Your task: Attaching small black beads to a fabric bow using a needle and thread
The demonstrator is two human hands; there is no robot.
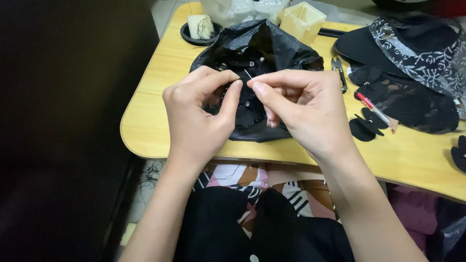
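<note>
While pinched between thumb and forefinger of both hands, a thin metal needle [247,74] sits above a crumpled glossy black plastic bag [272,46] | left hand [196,114] and right hand [301,109] fingers closed on needle | bag holds beaded black fabric [247,109] | smooth yellow counter [160,92] | small snips [339,70], red-capped pen [374,107], lace [417,104] right.

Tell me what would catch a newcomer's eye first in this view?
First, the two hands meeting at centre: the left hand and right hand pinch a thin needle between their fingertips. Right behind them on the yellow table lies a crumpled black plastic bag with small beads showing. At right sits a heap of black lace fabric, with a red-capped pen on its near edge.
</note>
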